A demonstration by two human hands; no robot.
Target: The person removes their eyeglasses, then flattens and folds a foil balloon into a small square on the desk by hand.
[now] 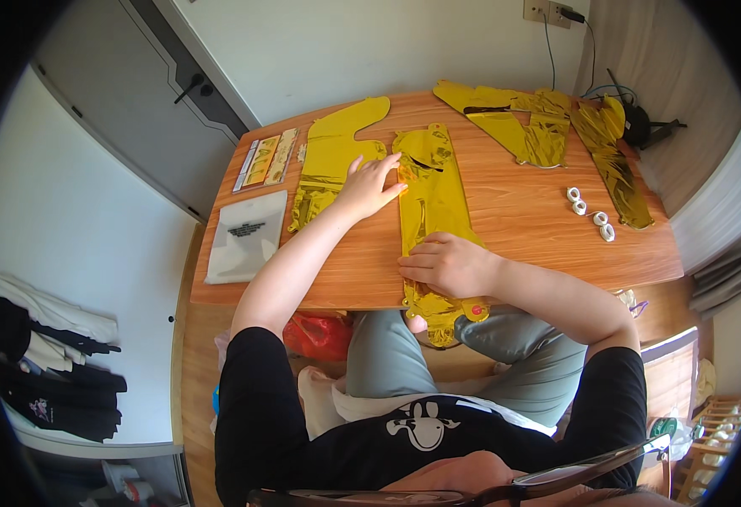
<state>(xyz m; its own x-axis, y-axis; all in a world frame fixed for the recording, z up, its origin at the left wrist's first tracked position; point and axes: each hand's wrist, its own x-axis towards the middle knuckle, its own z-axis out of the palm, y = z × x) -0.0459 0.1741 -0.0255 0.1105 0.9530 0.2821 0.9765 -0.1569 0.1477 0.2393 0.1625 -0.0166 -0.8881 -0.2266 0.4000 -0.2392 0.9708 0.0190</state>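
At the far left of the wooden surface (522,215) lies a flat clear plastic bag (246,236), and just beyond it a narrow packet (266,160) with gold contents. Next comes a flat gold foil balloon (330,160), uninflated, stretching away from the person.

The left hand (370,188) lies palm down with its fingers (385,165) spread apart and flat, clamped on nothing; the fingertips rest across the gap where that balloon meets the long gold foil balloon (432,203) in the middle. This middle balloon runs from the far part of the surface toward the person, and its near end hangs over the front edge above the person's lap.

The right hand (446,264) presses down on the near part of the long balloon, close to the front edge. Its fingers (419,264) are curled together and point left, lying on the foil rather than gripping it.

Further right, well apart from both hands, four small white rings (591,212) lie in a loose line. Beyond them, toward the far right corner, more crumpled gold foil balloons (539,127) are spread out, one strip (617,169) trailing along the right edge.
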